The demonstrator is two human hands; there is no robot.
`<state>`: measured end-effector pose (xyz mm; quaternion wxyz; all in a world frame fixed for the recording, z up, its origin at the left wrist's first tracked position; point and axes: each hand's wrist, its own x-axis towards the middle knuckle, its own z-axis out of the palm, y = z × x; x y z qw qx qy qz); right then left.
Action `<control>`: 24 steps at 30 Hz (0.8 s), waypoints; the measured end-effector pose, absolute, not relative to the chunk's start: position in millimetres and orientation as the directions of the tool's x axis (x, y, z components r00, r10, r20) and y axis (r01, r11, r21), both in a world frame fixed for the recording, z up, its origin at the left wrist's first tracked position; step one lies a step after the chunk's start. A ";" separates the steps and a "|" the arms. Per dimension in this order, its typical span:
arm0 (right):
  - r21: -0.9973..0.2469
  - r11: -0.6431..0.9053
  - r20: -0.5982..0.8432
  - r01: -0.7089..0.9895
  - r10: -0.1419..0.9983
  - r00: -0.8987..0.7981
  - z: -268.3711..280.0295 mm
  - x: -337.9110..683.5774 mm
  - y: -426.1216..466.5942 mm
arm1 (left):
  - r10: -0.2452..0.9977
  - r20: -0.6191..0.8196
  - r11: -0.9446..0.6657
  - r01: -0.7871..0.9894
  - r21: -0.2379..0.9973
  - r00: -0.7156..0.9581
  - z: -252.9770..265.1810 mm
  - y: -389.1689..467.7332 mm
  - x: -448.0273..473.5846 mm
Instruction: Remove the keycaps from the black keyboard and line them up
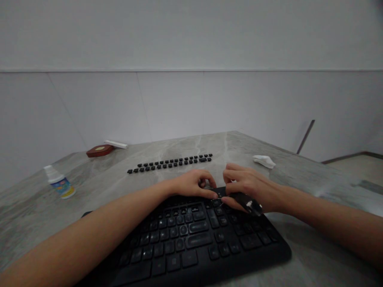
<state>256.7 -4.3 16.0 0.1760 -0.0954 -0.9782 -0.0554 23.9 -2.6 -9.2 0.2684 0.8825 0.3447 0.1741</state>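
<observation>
A black keyboard (197, 227) lies in front of me, some of its upper keys lacking caps. At its upper edge my left hand (196, 184) is closed, thumb and forefinger bent together over the keys; what lies between them, if anything, is too small to make out. Just to the right, my right hand (247, 185) grips a dark-handled tool (249, 204) with a shiny butt end. Thin, wire-like metal shows at its tip, touching or very near a key by my left thumb. Beyond the hands, black keycaps (169, 165) stand in two rows on the table.
A spray bottle (61, 183) with a white cap stands at the left. Farther back are a reddish-brown case (99, 150) and a white strip-like object (116, 144). A crumpled white tissue (264, 161) lies right of the keycaps on the grey marbled table (299, 179). A pale wall rises behind.
</observation>
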 end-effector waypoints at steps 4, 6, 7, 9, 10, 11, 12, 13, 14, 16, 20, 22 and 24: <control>-0.014 0.981 0.371 0.195 0.186 -0.910 13.4 256.2 -7.6 | 0.695 0.125 -0.620 0.503 0.602 0.708 -9.1 -2.3 23.9; -0.116 0.981 0.365 0.154 0.186 -0.912 8.3 254.7 -9.1 | 0.697 0.125 -0.618 0.504 0.603 0.706 -9.8 -1.5 23.6; -0.177 0.975 0.365 0.135 0.192 -0.911 5.1 253.5 -10.3 | 0.696 0.127 -0.620 0.502 0.603 0.707 -10.5 -0.9 23.4; -0.300 0.947 0.378 0.114 0.227 -0.897 -1.1 250.4 -13.3 | 0.687 0.136 -0.628 0.489 0.605 0.714 -12.2 0.6 22.8; -0.355 0.928 0.389 0.111 0.255 -0.885 -3.8 248.6 -14.9 | 0.682 0.143 -0.634 0.481 0.606 0.717 -13.2 1.4 22.5; -0.406 0.907 0.398 0.110 0.284 -0.872 -6.0 246.9 -16.3 | 0.676 0.150 -0.639 0.474 0.606 0.721 -14.0 2.1 22.2; -0.453 0.885 0.403 0.107 0.311 -0.861 -7.6 245.2 -17.2 | 0.671 0.156 -0.645 0.467 0.605 0.725 -14.6 2.6 22.0; -0.496 0.862 0.401 0.104 0.333 -0.853 -8.7 243.8 -17.7 | 0.667 0.159 -0.648 0.462 0.605 0.728 -14.9 2.9 21.9; -0.534 0.840 0.391 0.101 0.351 -0.851 -9.3 242.8 -17.6 | 0.665 0.159 -0.650 0.460 0.605 0.730 -14.9 3.0 21.8; -0.595 0.797 0.359 0.101 0.376 -0.854 -9.3 241.5 -16.3 | 0.665 0.155 -0.647 0.459 0.609 0.731 -14.3 2.6 21.9; -0.702 0.697 0.279 0.143 0.455 -0.846 -7.5 239.8 -12.0 | 0.668 0.150 -0.646 0.468 0.603 0.729 -12.8 1.3 21.8; -0.755 0.633 0.233 0.172 0.504 -0.832 -6.4 238.2 -10.2 | 0.663 0.153 -0.657 0.471 0.589 0.733 -12.0 0.5 21.9; -0.797 0.576 0.208 0.181 0.543 -0.814 -5.4 236.1 -8.9 | 0.651 0.161 -0.673 0.467 0.574 0.742 -10.7 -1.0 22.4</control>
